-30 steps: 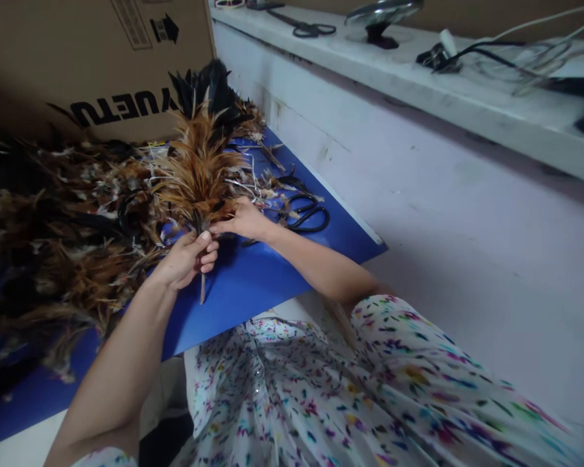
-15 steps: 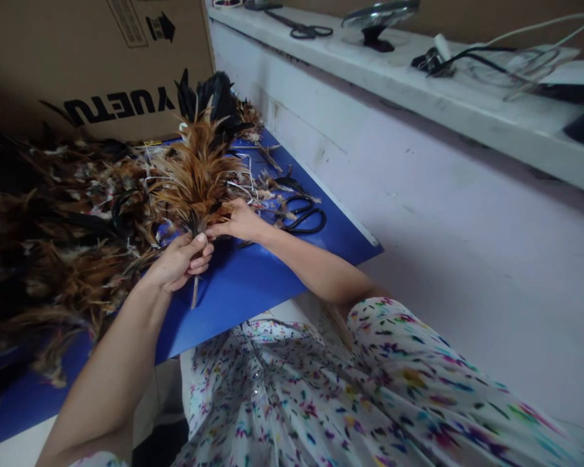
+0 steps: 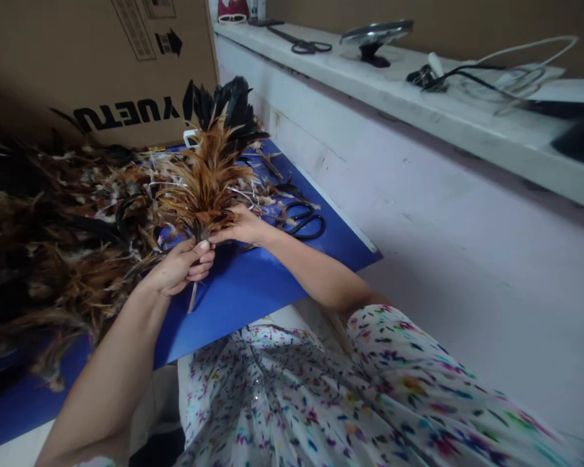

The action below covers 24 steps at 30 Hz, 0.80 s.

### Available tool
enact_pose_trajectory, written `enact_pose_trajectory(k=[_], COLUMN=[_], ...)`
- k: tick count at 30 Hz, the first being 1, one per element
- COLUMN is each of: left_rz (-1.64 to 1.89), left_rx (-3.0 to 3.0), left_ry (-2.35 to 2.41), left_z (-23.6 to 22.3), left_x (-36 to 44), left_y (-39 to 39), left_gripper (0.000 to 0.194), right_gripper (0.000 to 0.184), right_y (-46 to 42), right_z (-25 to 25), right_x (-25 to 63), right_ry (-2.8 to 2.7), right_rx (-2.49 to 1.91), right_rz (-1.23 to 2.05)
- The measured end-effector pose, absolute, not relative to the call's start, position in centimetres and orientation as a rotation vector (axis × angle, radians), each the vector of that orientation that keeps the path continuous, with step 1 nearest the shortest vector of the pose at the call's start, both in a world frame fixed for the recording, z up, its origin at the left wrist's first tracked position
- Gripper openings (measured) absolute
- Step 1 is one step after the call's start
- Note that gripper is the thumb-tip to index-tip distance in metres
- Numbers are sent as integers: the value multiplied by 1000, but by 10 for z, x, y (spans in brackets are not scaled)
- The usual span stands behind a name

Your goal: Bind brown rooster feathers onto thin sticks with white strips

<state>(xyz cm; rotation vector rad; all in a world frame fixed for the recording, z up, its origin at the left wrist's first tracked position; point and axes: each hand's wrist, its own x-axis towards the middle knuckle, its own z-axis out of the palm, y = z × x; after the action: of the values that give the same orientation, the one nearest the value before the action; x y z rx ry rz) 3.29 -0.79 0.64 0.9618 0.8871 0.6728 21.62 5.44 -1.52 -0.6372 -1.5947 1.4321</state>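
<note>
**Both hands closed on a feather bunch over the blue table**

The left hand (image 3: 180, 267) is curled tight around the lower end of the bunch (image 3: 205, 185), thumb on top and pressed against the quills, the other fingers folded under. A thin stem (image 3: 193, 299) sticks out below the fist and points down toward the table (image 3: 253, 285). The right hand (image 3: 242, 226) meets the bunch from the other side, just above the left hand, with its fingers drawn narrow in a pinch at the base of the feathers; thumb and forefinger tips lie right next to the left thumb. Whether it grips a single feather or the whole base cannot be made out.

The bunch stands tilted up and away from the person, fanning out from the two hands. Its lower feathers are orange-brown, its tips black, and the tips reach up in front of the cardboard box (image 3: 97, 65) at the back of the table. It is held just above the blue surface, near the table's front edge.

To the left, a wide heap of loose feathers (image 3: 53, 233), brown and black, covers much of the table. Black scissors (image 3: 302, 220) lie flat on the blue just beside the right hand, on its far side. A pale wall runs along the right of the table, with a ledge (image 3: 418, 91) above it carrying a second pair of scissors (image 3: 304, 45) and some cables (image 3: 467, 68). The person's patterned dress (image 3: 350, 395) fills the foreground.
</note>
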Motion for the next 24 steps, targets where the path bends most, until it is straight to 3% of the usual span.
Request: enact_pose_trajectory(k=[7,18,24], left_rz=[713,877,1014], left_rx=[975,993,975], left_ry=[861,840,859], left_z=[3,-3,1], left_x=[33,41,42], left_y=[-8,-7,-6], left_gripper=[49,49,52], right_gripper=[44,16,23], right_y=[52,50,50], right_z=[-12,-13,-11], right_x=[213,208,212], right_ry=[-1534,-1697,-1883], right_rx=[-658,-720,-863], right_rz=[1439,1135,932])
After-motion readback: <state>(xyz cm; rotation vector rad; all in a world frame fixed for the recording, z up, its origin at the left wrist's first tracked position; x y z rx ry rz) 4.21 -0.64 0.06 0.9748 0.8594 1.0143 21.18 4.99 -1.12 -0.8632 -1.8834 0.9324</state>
